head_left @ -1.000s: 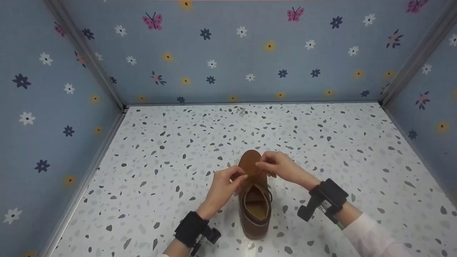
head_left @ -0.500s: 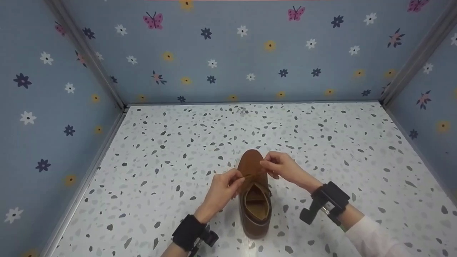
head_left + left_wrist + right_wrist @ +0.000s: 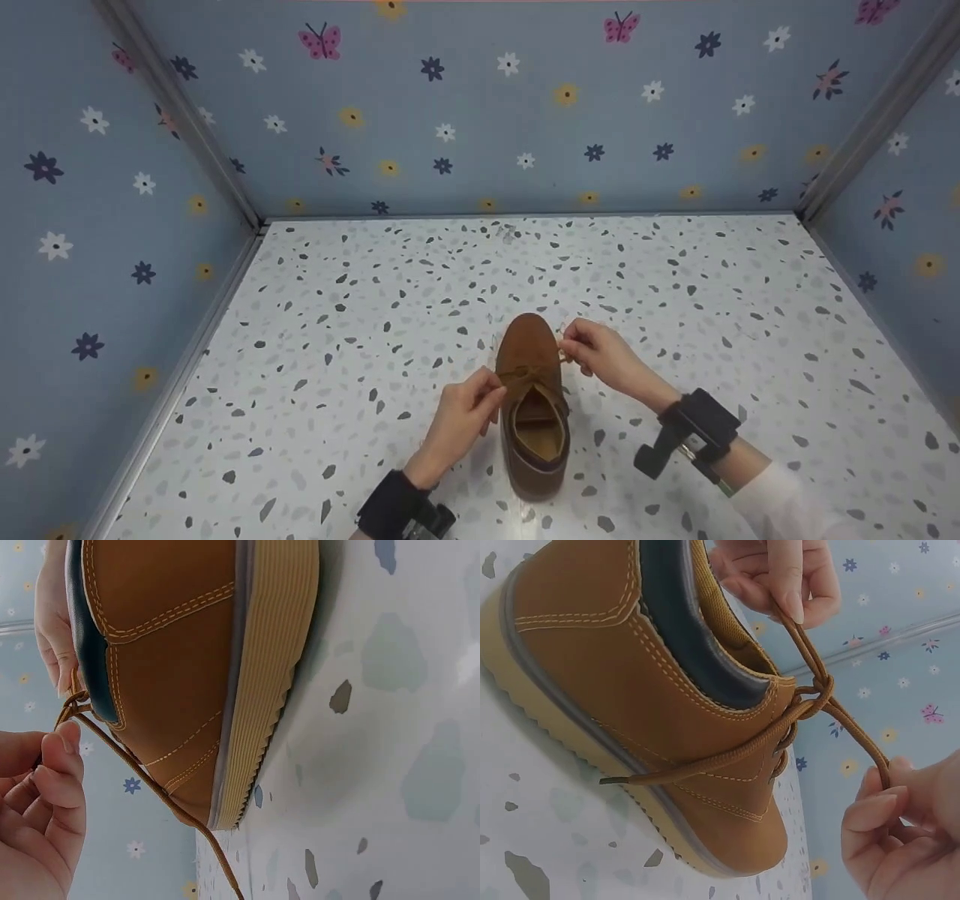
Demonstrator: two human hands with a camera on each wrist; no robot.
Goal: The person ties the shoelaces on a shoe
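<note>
A brown lace-up shoe stands upright, its toe pointing away from me. At the top of its lacing, the brown shoelace crosses in a knot. To the shoe's left, my left hand pinches one looped part of the lace between thumb and finger. My right hand, on the other side, grips another stretch of it; the right wrist view has both parts drawn out from the knot. A loose lace end hangs down along each side of the shoe. The right fingertips are partly hidden in the left wrist view.
The shoe stands on a white speckled surface. Blue panels with flowers and butterflies enclose it at the back, left and right. A black camera strap circles the right wrist, and another the left.
Both hands have moved apart, the left one left and slightly towards me, the right one to the right. The lace knot on the shoe has come into sight between them.
</note>
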